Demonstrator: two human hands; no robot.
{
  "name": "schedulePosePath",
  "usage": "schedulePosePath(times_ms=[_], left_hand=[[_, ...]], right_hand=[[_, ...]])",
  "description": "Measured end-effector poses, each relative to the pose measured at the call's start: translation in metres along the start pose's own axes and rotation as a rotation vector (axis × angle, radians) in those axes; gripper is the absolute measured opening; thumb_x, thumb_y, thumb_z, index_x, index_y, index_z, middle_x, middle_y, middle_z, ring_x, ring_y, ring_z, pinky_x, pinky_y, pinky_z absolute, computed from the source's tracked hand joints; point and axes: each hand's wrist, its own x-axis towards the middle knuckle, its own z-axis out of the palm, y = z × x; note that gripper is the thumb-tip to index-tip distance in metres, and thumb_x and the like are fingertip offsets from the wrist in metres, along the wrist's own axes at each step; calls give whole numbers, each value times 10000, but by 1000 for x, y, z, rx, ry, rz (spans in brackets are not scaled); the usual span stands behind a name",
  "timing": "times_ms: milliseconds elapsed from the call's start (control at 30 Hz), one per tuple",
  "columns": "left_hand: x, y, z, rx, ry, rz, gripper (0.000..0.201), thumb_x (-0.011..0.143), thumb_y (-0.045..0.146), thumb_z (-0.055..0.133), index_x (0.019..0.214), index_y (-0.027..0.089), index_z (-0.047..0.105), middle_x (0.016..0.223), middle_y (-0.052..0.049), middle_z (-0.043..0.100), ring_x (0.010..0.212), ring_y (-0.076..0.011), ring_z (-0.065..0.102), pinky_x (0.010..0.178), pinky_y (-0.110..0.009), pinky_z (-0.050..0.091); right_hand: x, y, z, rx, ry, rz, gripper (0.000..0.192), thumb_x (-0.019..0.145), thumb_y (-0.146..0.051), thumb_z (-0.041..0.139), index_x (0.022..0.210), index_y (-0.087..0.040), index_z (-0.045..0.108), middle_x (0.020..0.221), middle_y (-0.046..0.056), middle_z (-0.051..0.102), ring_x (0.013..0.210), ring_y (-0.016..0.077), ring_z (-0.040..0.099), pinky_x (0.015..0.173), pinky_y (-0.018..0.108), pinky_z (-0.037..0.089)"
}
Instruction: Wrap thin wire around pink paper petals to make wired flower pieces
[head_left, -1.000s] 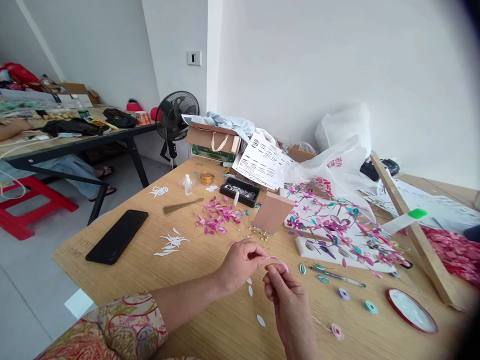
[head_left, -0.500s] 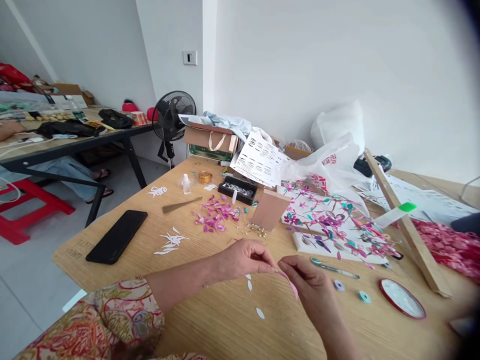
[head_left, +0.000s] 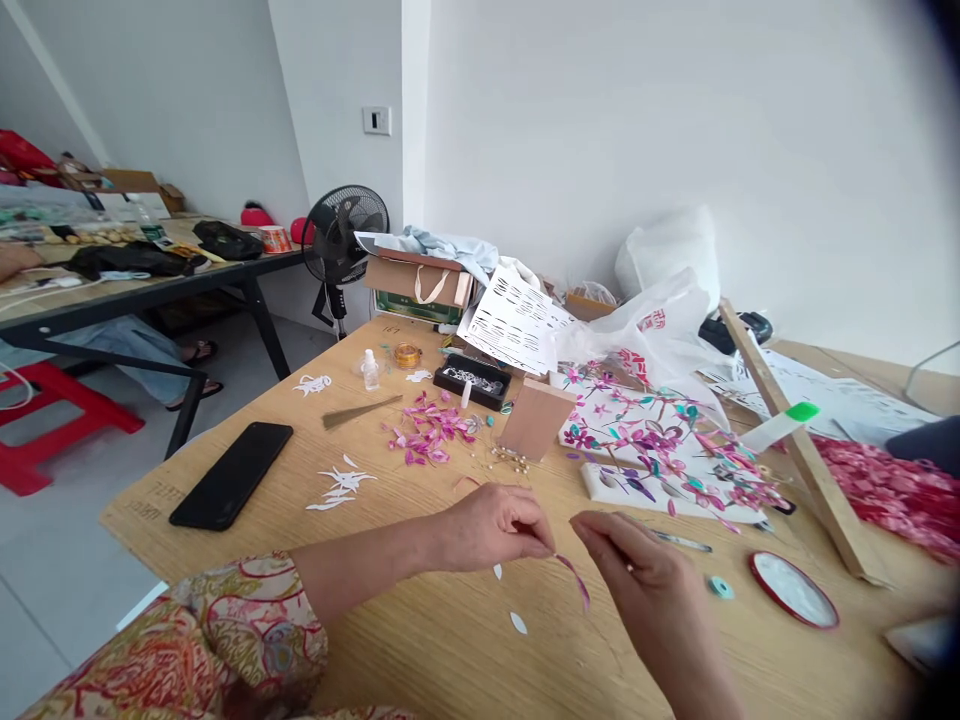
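My left hand (head_left: 491, 525) pinches one end of a thin pink paper strip (head_left: 576, 580), which hangs curling down toward the wooden table (head_left: 420, 650). My right hand (head_left: 649, 580) hovers just right of the strip with its fingers loosely curled; whether it touches the strip I cannot tell. Small white petal cut-outs (head_left: 517, 622) lie on the table under the hands. Beyond them lies a white canvas with pink and teal quilled flowers (head_left: 660, 450).
A black phone (head_left: 232, 487) lies at the left, near white paper cut-outs (head_left: 341, 488). A heap of pink petals (head_left: 431, 435), a small cardboard box (head_left: 534, 420), a black tray (head_left: 475, 381), a red-rimmed lid (head_left: 791, 590) and a wooden slat (head_left: 787, 435) crowd the far side. A fan (head_left: 343, 240) stands behind.
My right hand has moved right and down, away from the left hand, and the pink strip now hangs from the left fingers. The view has shifted slightly.
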Motion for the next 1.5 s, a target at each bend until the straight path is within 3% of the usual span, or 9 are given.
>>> schedulePosePath(times_ms=[167,333,467,567,733,867,1033,1167,1500], left_hand=[[0,2,3,-429,165,-222,89,681,199,599,665,111,603,646,7,541,612,-85,489,594,-191,378],[3,-12,8,-55,296,-148,58,697,159,577,670,133,622,671,-2,545,659,-100,497,620,-192,380],[3,-7,8,219,103,58,115,740,140,537,676,149,632,674,-14,554,689,-108,507,663,-201,376],[2,2,6,75,12,65,84,725,165,568,673,146,631,667,-9,566,660,-98,510,632,-189,379],[2,0,8,-252,207,-148,93,696,203,597,672,116,620,647,-1,548,613,-87,495,566,-179,374],[4,-10,10,-49,313,-131,51,702,144,581,674,127,621,667,-3,542,641,-91,498,598,-185,382],[2,-7,11,306,112,107,129,769,161,519,713,155,635,705,-27,578,716,-118,505,702,-226,382],[1,0,12,130,52,98,100,750,176,558,700,153,642,672,-18,580,679,-103,518,653,-196,394],[3,-8,13,126,318,-51,85,721,138,571,652,144,619,657,-2,557,636,-93,507,611,-187,385]], right_hand=[[-5,13,32,205,-51,106,311,746,-445,501,607,-191,611,481,-14,514,463,128,475,437,211,372],[-31,-6,40,1,-66,-25,272,789,-382,456,691,-209,643,521,-2,569,457,122,518,448,190,392],[-21,-13,9,-88,-6,-85,221,762,-369,487,698,-237,653,632,31,642,529,154,565,476,205,409],[-3,0,-4,-42,22,-19,212,731,-389,514,675,-232,645,608,19,630,530,157,549,486,218,409],[-7,18,25,184,-13,126,296,739,-443,500,613,-198,608,434,-33,453,414,113,426,394,197,337],[-31,4,43,62,-53,51,300,791,-413,445,654,-205,613,463,-24,489,432,116,466,438,195,365],[-25,-11,9,-95,-15,-65,247,774,-395,464,707,-241,645,606,29,622,529,158,551,475,213,398],[-1,2,-7,-35,23,10,221,728,-409,518,665,-232,633,555,7,595,500,151,513,472,223,387],[-28,3,48,137,-37,98,293,780,-420,456,661,-197,604,443,-35,443,411,108,436,417,191,340]])
